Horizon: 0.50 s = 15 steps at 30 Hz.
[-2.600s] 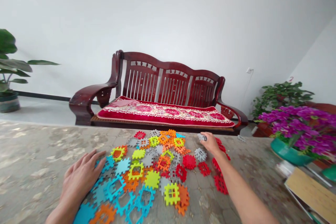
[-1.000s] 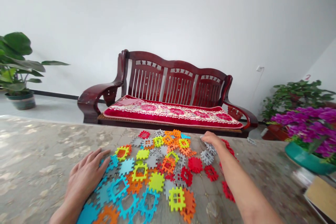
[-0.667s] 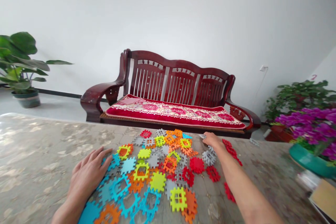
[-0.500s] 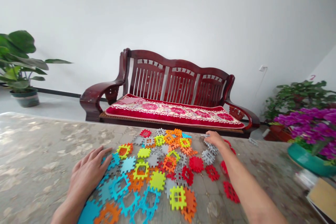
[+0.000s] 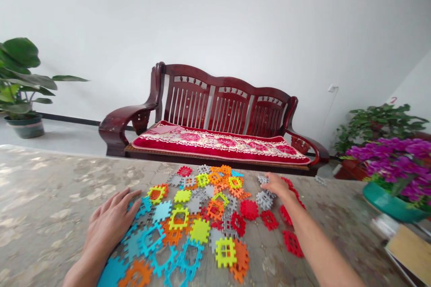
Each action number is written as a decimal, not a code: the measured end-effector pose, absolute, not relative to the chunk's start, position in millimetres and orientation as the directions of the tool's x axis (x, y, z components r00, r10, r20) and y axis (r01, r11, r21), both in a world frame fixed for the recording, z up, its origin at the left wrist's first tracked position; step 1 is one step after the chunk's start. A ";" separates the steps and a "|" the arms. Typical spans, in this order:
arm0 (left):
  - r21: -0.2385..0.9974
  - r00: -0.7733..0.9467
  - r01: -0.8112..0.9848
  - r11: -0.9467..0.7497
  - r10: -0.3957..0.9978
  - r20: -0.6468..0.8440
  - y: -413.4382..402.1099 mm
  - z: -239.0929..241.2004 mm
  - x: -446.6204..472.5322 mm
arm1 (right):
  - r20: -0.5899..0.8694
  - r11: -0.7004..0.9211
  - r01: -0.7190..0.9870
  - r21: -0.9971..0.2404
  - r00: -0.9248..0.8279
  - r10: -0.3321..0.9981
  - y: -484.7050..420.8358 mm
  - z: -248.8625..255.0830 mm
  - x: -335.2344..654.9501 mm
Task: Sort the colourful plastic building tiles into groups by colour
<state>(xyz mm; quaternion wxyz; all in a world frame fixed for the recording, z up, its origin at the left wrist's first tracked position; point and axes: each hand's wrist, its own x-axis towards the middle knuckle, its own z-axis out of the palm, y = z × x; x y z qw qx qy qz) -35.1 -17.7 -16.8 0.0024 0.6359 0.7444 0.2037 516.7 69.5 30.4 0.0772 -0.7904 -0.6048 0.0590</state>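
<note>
Many toothed plastic interlocking tiles in blue, orange, yellow-green, grey and red lie in a spread pile on the table. My left hand (image 5: 112, 213) rests at the pile's left edge, palm down, fingers stretched out, thumb close to a blue tile (image 5: 144, 205). On the far right side of the pile, my right hand (image 5: 278, 185) has its fingers bent down and closed at a grey tile (image 5: 263, 180). Another grey tile (image 5: 264, 200) lies just under its fingertips. Several red tiles (image 5: 292, 243) lie beside and partly behind my right forearm.
The table (image 5: 50, 215) has a patterned covering. A wooden bench (image 5: 229, 85) with a red floral cover stands behind it. At the table's right are purple flowers in a teal pot (image 5: 390, 202), a box (image 5: 411, 251), and a lone grey tile (image 5: 320, 180).
My right hand has drawn slightly nearer, its fingertips shifting from the far grey tile's edge down toward the other grey tiles. My left hand stays in place. The view has shifted slightly.
</note>
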 end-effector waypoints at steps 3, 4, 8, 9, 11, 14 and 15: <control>0.295 -0.195 0.948 0.118 0.949 0.248 -17.9 -14.9 -34.1 | 0.045 -0.254 0.946 -0.203 0.268 0.962 67.4 26.7 516.9; 0.292 -0.199 0.949 0.122 0.948 0.247 -18.1 -14.6 -33.9 | 0.061 -0.250 0.945 -0.211 0.268 0.962 66.3 26.0 518.0; 0.292 -0.209 0.947 0.132 0.946 0.249 -18.0 -16.4 -34.5 | 0.117 -0.214 0.938 -0.271 0.253 0.960 59.1 26.1 527.1; 0.295 -0.205 0.947 0.126 0.946 0.253 -17.5 -17.5 -35.1 | 0.129 -0.201 0.935 -0.291 0.246 0.961 56.7 26.3 529.9; 0.294 -0.192 0.949 0.109 0.943 0.270 -16.3 -20.3 -36.6 | 0.146 -0.168 0.926 -0.338 0.228 0.963 51.6 26.1 535.1; 0.286 -0.179 0.954 0.093 0.940 0.291 -14.8 -23.5 -38.1 | 0.146 -0.110 0.901 -0.419 0.186 0.972 44.8 24.1 541.3; 0.284 -0.177 0.954 0.091 0.940 0.293 -14.6 -24.0 -38.2 | 0.143 -0.089 0.890 -0.447 0.169 0.975 43.1 23.3 543.0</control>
